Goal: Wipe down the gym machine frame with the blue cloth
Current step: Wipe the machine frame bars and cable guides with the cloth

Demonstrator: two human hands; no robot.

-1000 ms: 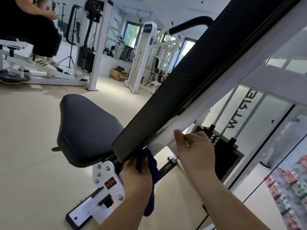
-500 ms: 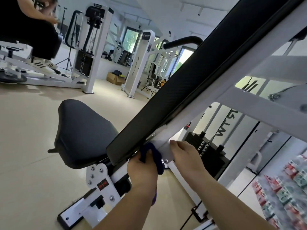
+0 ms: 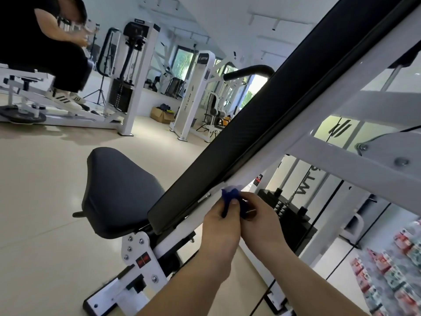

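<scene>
Both hands on the blue cloth (image 3: 229, 198), meeting right at the white frame (image 3: 319, 112). We see the cloth bunched up between them, its top touching the frame just below the lower end of the black back pad (image 3: 262, 117). Left hand (image 3: 219, 231) pinches it, thumb on top. Right hand (image 3: 259, 222) seems to grip the lower part, but its fingers are partly hidden. Seat (image 3: 118, 190) is to the left, weight stack (image 3: 289, 215) behind the hands.

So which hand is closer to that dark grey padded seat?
Left. The left hand is just right of the seat; the right hand lies beyond it, farther right.
</scene>
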